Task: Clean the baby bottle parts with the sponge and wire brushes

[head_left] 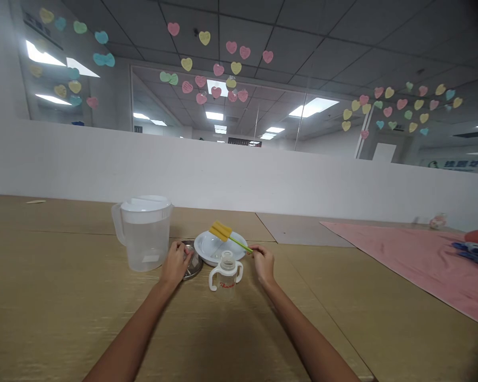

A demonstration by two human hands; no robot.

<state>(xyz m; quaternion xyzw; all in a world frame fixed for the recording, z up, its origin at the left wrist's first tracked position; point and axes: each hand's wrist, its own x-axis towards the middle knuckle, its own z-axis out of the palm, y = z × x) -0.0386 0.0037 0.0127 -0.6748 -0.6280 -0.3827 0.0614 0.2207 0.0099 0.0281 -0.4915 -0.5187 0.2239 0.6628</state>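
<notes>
My right grip (263, 262) pinches the brush (239, 243) by its end; holding nearer its head (220, 231) should steady it. At the metal dish (195, 265), I cannot tell my left grip's (175, 262) closure.

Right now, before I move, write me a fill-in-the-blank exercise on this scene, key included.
The right hand holds the yellow-headed brush by its thin ____ handle.
The small clear bottle has two curved white ____.
The large translucent plastic pitcher stands to the ____ of the round white bowl.
The cloth at far right is ____.
Missing words: green; handles; left; pink.
</notes>
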